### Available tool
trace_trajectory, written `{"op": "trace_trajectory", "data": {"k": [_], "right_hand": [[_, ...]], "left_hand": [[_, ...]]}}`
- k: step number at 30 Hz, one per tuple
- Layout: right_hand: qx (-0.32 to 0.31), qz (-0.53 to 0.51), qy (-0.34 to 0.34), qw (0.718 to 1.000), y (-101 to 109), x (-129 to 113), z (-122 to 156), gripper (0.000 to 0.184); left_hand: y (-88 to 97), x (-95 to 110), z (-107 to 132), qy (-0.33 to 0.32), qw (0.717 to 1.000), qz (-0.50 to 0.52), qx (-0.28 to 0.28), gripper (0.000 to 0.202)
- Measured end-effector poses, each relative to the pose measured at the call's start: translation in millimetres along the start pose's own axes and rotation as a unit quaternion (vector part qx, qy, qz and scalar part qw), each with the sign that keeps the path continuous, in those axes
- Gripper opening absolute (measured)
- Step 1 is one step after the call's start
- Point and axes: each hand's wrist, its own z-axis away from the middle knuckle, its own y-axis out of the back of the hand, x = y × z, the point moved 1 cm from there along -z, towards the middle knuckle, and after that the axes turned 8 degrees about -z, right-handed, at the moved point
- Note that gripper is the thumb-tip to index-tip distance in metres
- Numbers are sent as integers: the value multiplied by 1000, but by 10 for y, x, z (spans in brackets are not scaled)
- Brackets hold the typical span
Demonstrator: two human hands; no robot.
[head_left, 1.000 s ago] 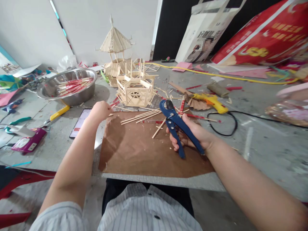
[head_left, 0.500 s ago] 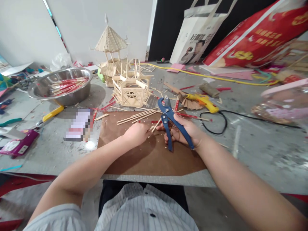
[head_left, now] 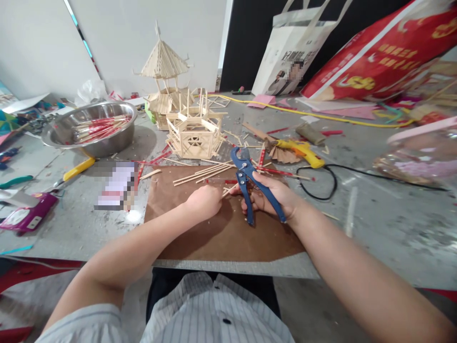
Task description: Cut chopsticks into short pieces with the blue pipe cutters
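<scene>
My right hand (head_left: 273,193) is wrapped round a blue pipe cutter (head_left: 246,174), whose handles stand apart. Its curved jaw points up and away from me. Close by on the left, my left hand (head_left: 205,201) is closed, with short wooden sticks (head_left: 229,190) sticking out between its fingers and the cutter. The fingertips of the left hand are mostly hidden. Both hands are above a brown mat (head_left: 189,240). Several longer wooden sticks (head_left: 203,173) lie on the mat just beyond the hands.
Beyond the mat stand a partly built stick model (head_left: 194,136) and a roofed stick pavilion (head_left: 166,62). A steel bowl (head_left: 123,136) of red-wrapped sticks is at the left. Rightward lie a yellow glue gun (head_left: 303,151) and its black cord (head_left: 374,176). A yellow-handled tool (head_left: 79,168) lies near the bowl.
My right hand and the pipe cutter have shifted slightly left. My left hand has turned a little, and the sticks by it show less. The things on the table look unchanged.
</scene>
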Motion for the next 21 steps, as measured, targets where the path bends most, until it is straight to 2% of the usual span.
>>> {"op": "trace_trajectory", "data": {"k": [7, 13, 16, 19, 21], "right_hand": [[14, 22, 13, 1000, -45, -27, 40, 43], [24, 43, 33, 998, -46, -37, 66, 44], [17, 63, 70, 995, -66, -23, 89, 45], [-1, 78, 109, 991, -116, -1, 132, 48], [-18, 90, 126, 988, -154, 11, 161, 49]], "left_hand": [[38, -98, 4, -14, 1000, 16, 6, 19], [41, -128, 27, -55, 995, 82, 24, 17], [23, -126, 28, -45, 982, 182, -23, 18], [25, -124, 27, 18, 943, 318, -100, 24], [37, -115, 23, 43, 920, 375, -109, 28]]}}
